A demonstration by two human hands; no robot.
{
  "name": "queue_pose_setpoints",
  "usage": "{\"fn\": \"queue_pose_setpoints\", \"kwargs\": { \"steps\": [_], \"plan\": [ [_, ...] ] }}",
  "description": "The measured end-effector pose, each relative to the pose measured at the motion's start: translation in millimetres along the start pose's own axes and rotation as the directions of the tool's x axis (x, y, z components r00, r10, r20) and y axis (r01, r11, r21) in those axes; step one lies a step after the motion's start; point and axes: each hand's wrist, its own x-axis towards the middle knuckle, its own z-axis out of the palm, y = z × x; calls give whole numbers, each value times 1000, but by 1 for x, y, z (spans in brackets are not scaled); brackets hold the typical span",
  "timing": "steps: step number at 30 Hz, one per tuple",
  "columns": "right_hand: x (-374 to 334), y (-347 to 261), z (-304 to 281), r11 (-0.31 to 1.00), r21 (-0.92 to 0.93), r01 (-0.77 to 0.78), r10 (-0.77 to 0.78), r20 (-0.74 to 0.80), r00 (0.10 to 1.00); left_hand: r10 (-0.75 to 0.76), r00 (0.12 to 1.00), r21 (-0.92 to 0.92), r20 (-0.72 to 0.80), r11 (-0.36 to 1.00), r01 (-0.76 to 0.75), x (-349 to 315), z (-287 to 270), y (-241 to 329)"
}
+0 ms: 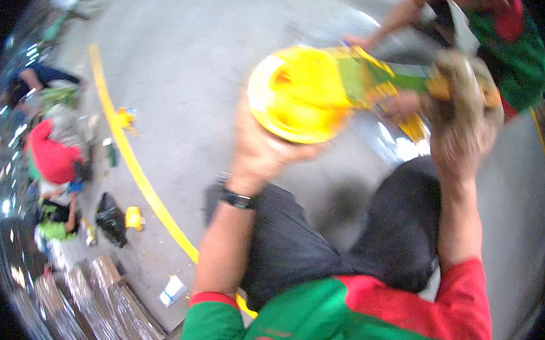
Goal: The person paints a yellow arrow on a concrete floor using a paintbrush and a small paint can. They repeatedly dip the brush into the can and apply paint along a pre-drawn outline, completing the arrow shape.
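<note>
In my left hand (pixel 253 143) is a round, bright yellow bowl-shaped thing (pixel 312 98), its kind not clear. The fingers and palm close on its lower left edge. On the raised right side, motion smears my right hand (pixel 462 128). Its fingers look curled round something with yellow-orange ends, too blurred to name. A green and yellow strip-like thing (pixel 367 78) stretches between the yellow piece and my right hand. Beside it, at the upper right, another person (pixel 504 46) in green and red reaches in with their hands.
A yellow line (pixel 138 170) curves along the grey floor. Left of it are several people, a black bag (pixel 110 219), a yellow container (pixel 134 218) and a white packet (pixel 172 290). Wrapped stacks (pixel 92 309) stand at the lower left. My legs (pixel 277 239) are below my hands.
</note>
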Motion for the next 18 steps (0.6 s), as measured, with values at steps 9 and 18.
{"fn": "queue_pose_setpoints", "kwargs": {
  "steps": [9,18],
  "plan": [
    [-3,5,6,955,285,-84,67,69,995,138,990,185,-24,974,-131,3,2,3],
    [-7,-1,7,978,191,-80,83,-8,997,151,988,166,-39,976,-143,-2,5,0]
  ]
}}
